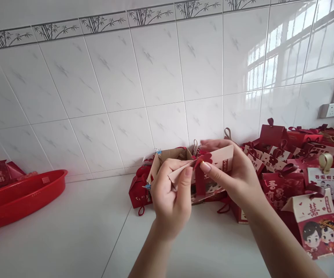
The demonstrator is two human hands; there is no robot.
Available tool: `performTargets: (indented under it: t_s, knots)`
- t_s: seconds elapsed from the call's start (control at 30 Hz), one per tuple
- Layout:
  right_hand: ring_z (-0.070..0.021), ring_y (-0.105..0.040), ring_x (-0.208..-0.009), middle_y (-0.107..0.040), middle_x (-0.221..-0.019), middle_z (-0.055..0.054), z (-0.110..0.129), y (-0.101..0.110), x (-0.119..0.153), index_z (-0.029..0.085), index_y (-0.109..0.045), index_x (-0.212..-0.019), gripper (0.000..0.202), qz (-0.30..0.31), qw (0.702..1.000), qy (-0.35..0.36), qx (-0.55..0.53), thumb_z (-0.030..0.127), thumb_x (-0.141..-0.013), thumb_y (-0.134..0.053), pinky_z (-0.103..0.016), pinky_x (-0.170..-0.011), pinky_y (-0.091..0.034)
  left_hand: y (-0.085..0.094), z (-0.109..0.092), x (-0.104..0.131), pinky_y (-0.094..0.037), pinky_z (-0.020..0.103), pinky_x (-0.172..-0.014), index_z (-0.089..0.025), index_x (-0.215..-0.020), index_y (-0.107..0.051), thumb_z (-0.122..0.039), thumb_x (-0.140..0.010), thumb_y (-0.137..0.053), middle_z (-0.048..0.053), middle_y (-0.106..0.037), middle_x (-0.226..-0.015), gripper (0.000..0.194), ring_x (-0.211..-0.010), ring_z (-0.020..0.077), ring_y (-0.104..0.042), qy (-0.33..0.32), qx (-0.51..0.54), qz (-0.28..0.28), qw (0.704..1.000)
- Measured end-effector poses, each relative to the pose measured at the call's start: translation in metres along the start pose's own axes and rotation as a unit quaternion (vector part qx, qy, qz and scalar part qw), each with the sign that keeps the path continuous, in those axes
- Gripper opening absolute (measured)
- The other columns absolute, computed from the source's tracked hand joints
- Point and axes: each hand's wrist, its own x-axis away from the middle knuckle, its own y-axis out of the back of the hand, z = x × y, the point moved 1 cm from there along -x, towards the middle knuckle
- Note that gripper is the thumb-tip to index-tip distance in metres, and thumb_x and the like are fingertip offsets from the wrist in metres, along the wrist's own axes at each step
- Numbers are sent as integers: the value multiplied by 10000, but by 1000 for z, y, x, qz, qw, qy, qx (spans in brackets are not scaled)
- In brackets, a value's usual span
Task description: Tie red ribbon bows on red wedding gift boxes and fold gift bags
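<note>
In front of me, above the counter, both hands hold a small cream and red gift box (221, 155), tilted. A dark red ribbon (201, 186) runs down its face. My left hand (171, 197) is closed round the left end, with the thumb pressed beside the ribbon. From the right, my right hand (238, 175) grips the box, its thumb on the ribbon near the top and its other fingers behind. The box's far side and part of its lower edge are hidden.
Behind the hands stands an open cardboard box (154, 170) with blue clips, beside a red gift box (138, 191). Many finished-looking gift boxes, one with a cartoon couple (320, 227), crowd the right. A red plastic basin (39, 197) lies left. A tiled wall (120, 85) closes the back.
</note>
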Motion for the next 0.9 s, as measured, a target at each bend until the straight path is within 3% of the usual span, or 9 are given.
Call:
performTargets:
  t_s: [0.07,0.17,0.27,0.37,0.5,0.63,0.77,0.9]
  knots:
    - [-111,-566,-557,-628,-686,1,1,-2,0,193,-633,-822,201,5,999,-29,-34,312,-716,-755,-212,-445,-480,-3,2,1,-511,212,-625,-205,-925,-581,-214,-907,-529,15,-623,-805,56,-740,114,-621,43,28,-2,999]
    - [-91,-538,-513,-619,-607,15,1,-4,1,178,-637,-716,176,-50,996,-48,-48,288,-696,-772,-188,-427,-460,-5,7,3,-537,317,-785,-228,-1073,-497,-255,-883,-560,69,-578,-1028,202,-953,180,-610,51,35,-16,998]
    - [-77,-493,-487,-580,-567,31,-2,-4,0,173,-628,-703,191,-96,993,-59,-39,296,-692,-775,-175,-404,-412,-5,11,2,-519,388,-862,-241,-1124,-432,-258,-799,-657,104,-456,-1199,395,-1094,227,-534,29,-35,-49,998]
    - [-72,-458,-485,-534,-549,42,-5,-1,-2,169,-600,-670,223,-139,989,-58,-13,306,-688,-775,-181,-413,-384,-4,9,1,-494,433,-907,-241,-1056,-457,-264,-743,-705,108,-408,-1227,401,-1211,269,-435,0,-134,-70,989]
    - [-84,-466,-505,-545,-582,31,-10,3,-6,171,-604,-686,219,-181,982,-48,-1,319,-698,-765,-201,-434,-387,-9,9,2,-422,517,-980,-226,-789,-621,-364,-731,-723,91,-509,-1176,182,-1236,308,-400,12,-244,51,968]
    - [-84,-442,-503,-515,-568,35,-16,8,-7,173,-580,-661,235,-209,977,-36,2,313,-699,-766,-205,-428,-373,-12,13,5,-409,566,-969,-234,-702,-696,-363,-749,-710,96,-537,-1261,138,-1240,338,-391,64,-246,134,958]
    - [-89,-454,-520,-514,-581,33,-18,13,-10,174,-580,-674,224,-215,976,-25,17,304,-708,-759,-212,-446,-390,-2,14,-3,-441,526,-949,-244,-736,-714,-352,-782,-680,95,-596,-1212,122,-1234,314,-450,118,-198,158,960]
    - [-89,-477,-506,-544,-597,27,-18,16,-13,176,-593,-730,206,-187,982,-23,31,274,-687,-770,-199,-415,-390,20,14,-16,-480,424,-903,-226,-736,-716,-356,-788,-672,100,-640,-1124,146,-1171,285,-539,163,-138,131,968]
